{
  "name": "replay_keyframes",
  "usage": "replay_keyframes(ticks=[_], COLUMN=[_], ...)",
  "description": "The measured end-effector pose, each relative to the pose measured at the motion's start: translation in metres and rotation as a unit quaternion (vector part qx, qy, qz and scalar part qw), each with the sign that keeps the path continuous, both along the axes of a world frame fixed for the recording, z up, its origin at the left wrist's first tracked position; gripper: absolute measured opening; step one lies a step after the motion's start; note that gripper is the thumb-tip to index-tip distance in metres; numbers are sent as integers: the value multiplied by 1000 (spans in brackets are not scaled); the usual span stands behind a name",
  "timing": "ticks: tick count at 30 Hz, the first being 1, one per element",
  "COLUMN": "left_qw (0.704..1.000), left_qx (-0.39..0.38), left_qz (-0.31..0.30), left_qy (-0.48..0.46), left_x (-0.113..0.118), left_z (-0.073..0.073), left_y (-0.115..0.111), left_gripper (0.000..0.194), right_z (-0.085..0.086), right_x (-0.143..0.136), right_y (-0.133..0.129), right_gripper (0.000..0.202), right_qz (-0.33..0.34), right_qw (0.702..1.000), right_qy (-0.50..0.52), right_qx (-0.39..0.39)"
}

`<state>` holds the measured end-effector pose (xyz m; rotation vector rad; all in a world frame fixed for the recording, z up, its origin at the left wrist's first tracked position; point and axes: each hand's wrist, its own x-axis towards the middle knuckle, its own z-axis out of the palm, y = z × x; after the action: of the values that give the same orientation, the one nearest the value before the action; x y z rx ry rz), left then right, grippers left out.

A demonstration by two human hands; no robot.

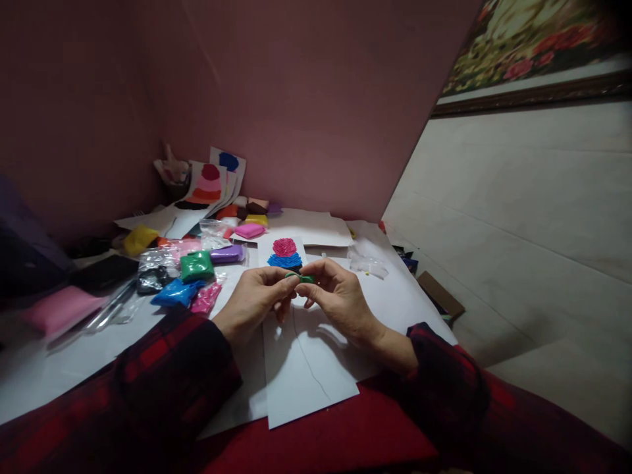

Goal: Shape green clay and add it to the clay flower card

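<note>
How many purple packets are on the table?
2. One purple packet lies beside the green packet. The second purple packet is farther back, near the pink wall. Others may be hidden in the piles.

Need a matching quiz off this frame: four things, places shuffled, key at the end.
1. small green piece
2. framed picture
3. blue packet
4. pink-and-blue shape

A. upper right of the view
B. on white paper, just beyond the hands
C. between left hand and right hand
D. near the green packet

1-C, 2-A, 3-D, 4-B
</note>
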<state>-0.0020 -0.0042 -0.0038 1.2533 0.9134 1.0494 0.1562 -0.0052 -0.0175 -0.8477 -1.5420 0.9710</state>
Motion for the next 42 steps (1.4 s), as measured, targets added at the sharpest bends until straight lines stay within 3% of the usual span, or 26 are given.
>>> replay_keyframes(ticks=[4,12,18,28,34,42], left_qw=[1000,998,998,997,997,999], left_qx=[13,-12,11,-12,-5,42], left_qz=[19,-21,-22,-54,-39,-4], left_qy=[0,-52,-61,-56,-60,7], left_x=[0,-1,-4,-3,-3,0], left_z=[1,0,0,1,4,4], left_y=[0,-2,3,0,1,2], left_gripper=[25,32,24,23,23,21], right_z=[1,2,0,1,1,-1], right_x=[1,1,1,2,2,2], right_y=[-3,-4,-2,-3,-3,-2], right_gripper=[22,7,14,8,8,16], right_qz=[-52,-26,-14,-13,-7,1], right_qw=[996,998,999,998,998,998], right_qy=[-63,-46,-29,-44,-49,-48], right_qx=[19,37,34,45,41,32])
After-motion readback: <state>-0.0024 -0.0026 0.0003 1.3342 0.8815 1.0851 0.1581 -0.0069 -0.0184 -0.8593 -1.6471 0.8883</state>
